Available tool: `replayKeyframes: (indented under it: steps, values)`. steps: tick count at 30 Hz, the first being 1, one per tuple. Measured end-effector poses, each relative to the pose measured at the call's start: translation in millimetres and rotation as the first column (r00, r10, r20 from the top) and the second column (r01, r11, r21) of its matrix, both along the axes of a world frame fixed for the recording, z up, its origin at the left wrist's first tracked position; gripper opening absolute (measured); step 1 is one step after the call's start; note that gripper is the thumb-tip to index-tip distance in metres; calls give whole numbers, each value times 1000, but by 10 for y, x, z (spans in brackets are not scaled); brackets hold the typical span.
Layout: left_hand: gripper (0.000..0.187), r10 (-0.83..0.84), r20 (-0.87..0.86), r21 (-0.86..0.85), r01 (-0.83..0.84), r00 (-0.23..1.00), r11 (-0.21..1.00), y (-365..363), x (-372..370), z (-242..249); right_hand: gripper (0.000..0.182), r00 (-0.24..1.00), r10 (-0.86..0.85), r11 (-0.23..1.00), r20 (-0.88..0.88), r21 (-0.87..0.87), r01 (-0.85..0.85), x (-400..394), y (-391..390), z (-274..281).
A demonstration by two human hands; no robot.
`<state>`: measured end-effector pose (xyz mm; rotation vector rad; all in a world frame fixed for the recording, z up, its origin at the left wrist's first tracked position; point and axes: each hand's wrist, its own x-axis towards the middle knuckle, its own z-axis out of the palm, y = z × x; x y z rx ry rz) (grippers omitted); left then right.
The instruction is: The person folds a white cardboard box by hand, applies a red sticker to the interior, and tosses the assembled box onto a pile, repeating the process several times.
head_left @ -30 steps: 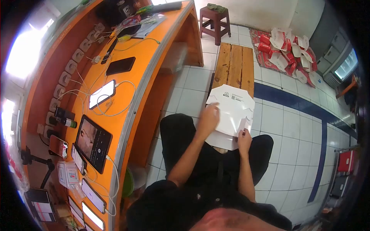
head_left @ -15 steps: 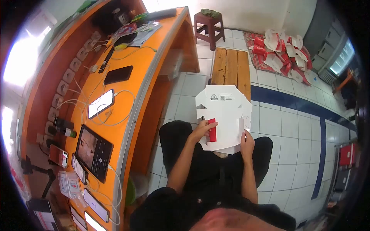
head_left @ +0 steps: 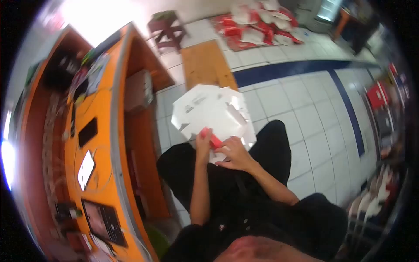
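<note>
A white cardboard box blank (head_left: 209, 109) with small printing, partly folded, lies over my lap and the near end of the wooden bench. One of its flaps stands folded up and shows a red face (head_left: 215, 141). My left hand (head_left: 202, 143) grips the left end of that red flap, fingers closed. Close beside it, my right hand (head_left: 235, 153) is closed on the near edge of the cardboard, by the lower end of the flap. Some fingertips are blurred. A side flap at the right of the blank is partly raised.
The wooden bench (head_left: 208, 65) runs away in front of me. An orange counter (head_left: 102, 144) with phones and a tablet (head_left: 104, 222) stands on the left. Red and white cardboard pieces (head_left: 257, 26) are heaped on a mat, near a stool (head_left: 167, 32).
My right hand has left the blank's right side and come to the near edge beside my left hand. The blank has turned somewhat, and the whole view has swung to the right.
</note>
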<state>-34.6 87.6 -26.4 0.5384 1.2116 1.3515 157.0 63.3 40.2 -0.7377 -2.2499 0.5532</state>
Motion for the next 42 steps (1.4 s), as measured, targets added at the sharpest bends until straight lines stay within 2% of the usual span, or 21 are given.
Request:
replayKeyframes:
  steps: [2, 3, 5, 6, 9, 11, 12, 13, 14, 15, 18, 24, 25, 27, 28, 30, 33, 34, 37, 39, 42]
  values:
    - [26, 47, 51, -11, -47, 998, 999, 32, 25, -105, 49, 994, 101, 995, -28, -2, -101, 17, -4, 163]
    - [27, 110, 66, -38, -108, 992, 993, 38, 37, -130, 47, 997, 83, 997, -13, -3, -83, 38, -22, 125]
    - [31, 77, 88, -33, -74, 993, 997, 11, 0, -98, 42, 996, 82, 997, 16, -7, -82, 76, -28, -44]
    - [31, 68, 60, -59, -64, 996, 996, 4, -13, -47, 28, 999, 39, 999, 32, 33, -40, 113, -21, -105]
    - [31, 80, 88, -15, -79, 993, 997, 5, 131, -5, 15, 980, -186, 982, -72, -59, 182, 69, -37, -219]
    - [31, 54, 130, 67, -63, 990, 996, -40, 163, -67, 15, 925, -352, 933, -140, -132, 335, 14, -62, -223]
    - [25, 131, 95, 45, -136, 987, 990, -55, 261, 18, 16, 896, -411, 906, -168, -184, 381, -49, -84, -191]
    - [17, 67, 73, 28, -69, 995, 997, -65, 191, -106, 17, 865, -464, 874, -188, -256, 414, -91, -103, -141]
    - [14, 54, -6, 28, -54, 999, 998, -80, 175, -146, 17, 849, -497, 854, -179, -277, 441, -115, -123, -145]
    - [16, 95, 21, 87, -96, 995, 992, -90, 252, -39, 17, 831, -532, 831, -163, -290, 476, -132, -136, -161]
    - [20, 122, 35, 37, -123, 992, 992, -122, 333, 201, 17, 801, -571, 799, -180, -349, 491, -149, -146, -187]
    - [24, 111, -21, 71, -110, 994, 991, -148, 401, 311, 13, 845, -522, 828, -112, -304, 471, -131, -122, -235]
    - [24, 95, -28, 88, -92, 995, 992, -158, 406, 332, 13, 869, -485, 858, -102, -245, 451, -119, -102, -231]
    - [26, 52, -138, 85, -41, 989, 996, -133, 358, 24, 13, 910, -408, 909, -74, -125, 397, -110, -59, -213]
    - [27, 32, -194, 80, -16, 981, 997, -127, 349, -29, 12, 909, -409, 908, -78, -136, 396, -108, -63, -203]
    - [32, -35, -160, 63, 46, 987, 997, -150, 327, -61, 12, 908, -410, 906, -87, -155, 394, -111, -64, -190]
    - [41, -101, -129, -50, 96, 986, 994, -176, 266, -19, 13, 880, -439, 835, -179, -442, 327, -121, -49, -245]
    - [44, -114, -124, -103, 101, 986, 990, -189, 232, -9, 13, 894, -433, 816, -111, -471, 336, -101, -48, -251]
    - [55, 167, 168, -95, -152, 972, 984, -179, 113, 77, 14, 919, -390, 767, 61, -531, 361, -84, -20, -265]
    - [50, 190, 45, -138, -182, 981, 974, -144, -37, 98, 15, 922, -358, 746, 150, -547, 379, -141, -39, -291]
    - [34, 175, -251, -136, -214, 952, 967, -47, -229, -324, 14, 910, -353, 728, 216, -549, 412, -299, -52, -519]
